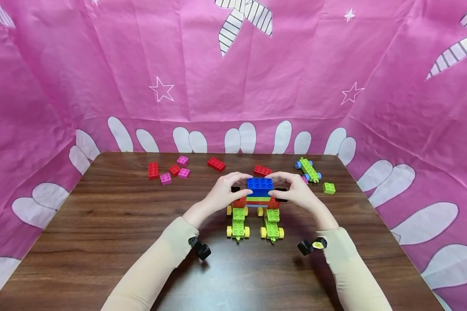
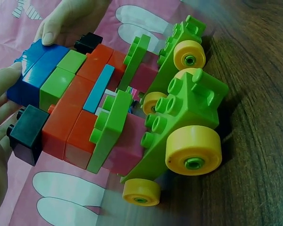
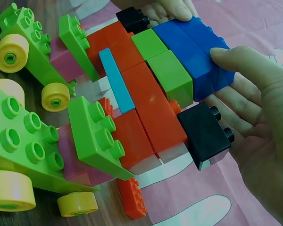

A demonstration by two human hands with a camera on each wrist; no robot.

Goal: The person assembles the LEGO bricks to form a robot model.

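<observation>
On the table stands a built brick figure on two lime wheeled bases (image 1: 238, 228) with yellow wheels. Above them, in the right wrist view, come pink bricks, lime plates (image 3: 92, 134), red bricks (image 3: 155, 106), a thin light-blue piece (image 3: 116, 80) and lime bricks (image 3: 170, 75). Blue bricks (image 1: 260, 185) form the top, studs up. My left hand (image 1: 225, 189) and right hand (image 1: 295, 191) grip them from both sides, thumbs on the near face and fingers behind. A black brick (image 2: 27, 134) juts out sideways by the left palm, another black brick (image 3: 210, 134) by the right.
Along the back left lie red bricks (image 1: 153, 170) and pink bricks (image 1: 165, 179); more red bricks (image 1: 216, 163) lie at the back middle. A lime wheeled base (image 1: 308, 169) with blue wheels and a lime brick (image 1: 329, 188) are at the back right. Pink cloth (image 1: 202, 95) hangs behind the table.
</observation>
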